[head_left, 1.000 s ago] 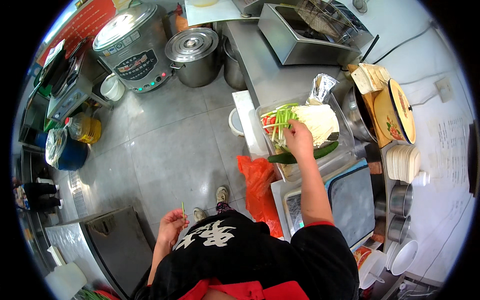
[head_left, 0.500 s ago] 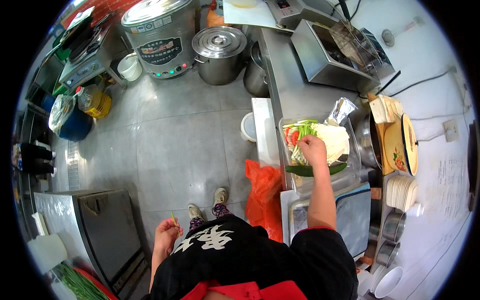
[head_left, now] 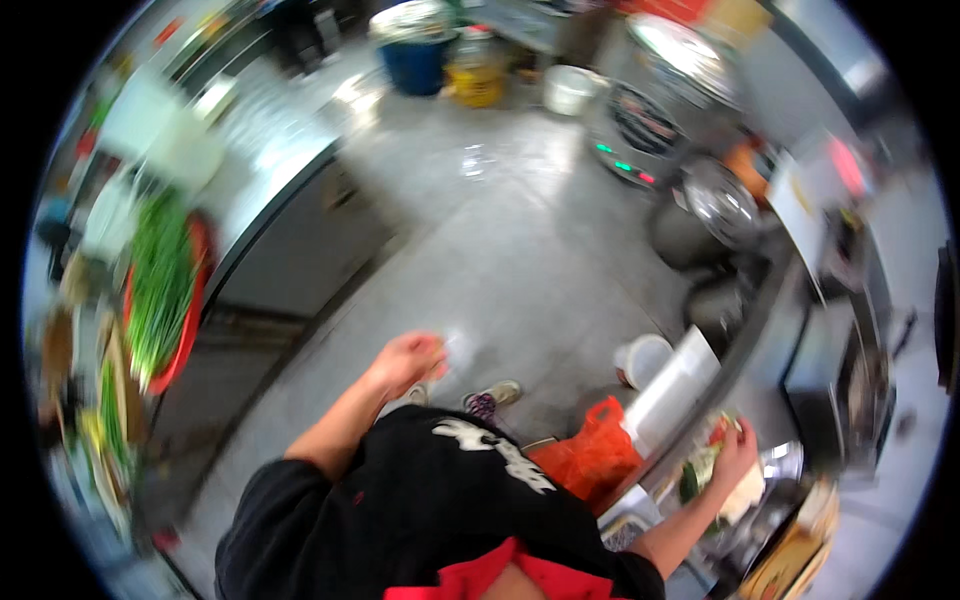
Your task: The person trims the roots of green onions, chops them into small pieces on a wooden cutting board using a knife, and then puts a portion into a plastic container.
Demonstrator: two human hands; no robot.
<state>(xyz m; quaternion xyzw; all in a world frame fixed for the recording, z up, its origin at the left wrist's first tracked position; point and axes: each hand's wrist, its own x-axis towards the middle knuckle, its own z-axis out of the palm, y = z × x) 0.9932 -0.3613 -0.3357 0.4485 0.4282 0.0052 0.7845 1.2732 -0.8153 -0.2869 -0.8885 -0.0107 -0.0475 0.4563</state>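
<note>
My left hand [head_left: 408,362] is held over the floor in front of my apron, its fingers curled. A faint greenish trace shows at its fingertips, where a thin green stalk was pinched half a second ago; motion blurs it. My right hand [head_left: 736,456] is at the clear tray of vegetables, with bent fingers against red and green pieces [head_left: 722,430]. What lies between those fingers is too smeared to make out. Beside that hand are a dark green cucumber [head_left: 689,482] and a pale bunch of enoki mushrooms [head_left: 745,494].
A red basin of scallions [head_left: 163,285] stands at the left, near a steel-topped cabinet [head_left: 270,165]. An orange plastic bag [head_left: 588,455] and a white bucket [head_left: 645,360] are below the right counter. Large pots [head_left: 690,225] and a steel cooker [head_left: 640,125] stand far right.
The view has swung left, bringing the scallion basin further in and moving the tray to the lower right. My left hand is now raised further forward. The right hand stays at the tray.
</note>
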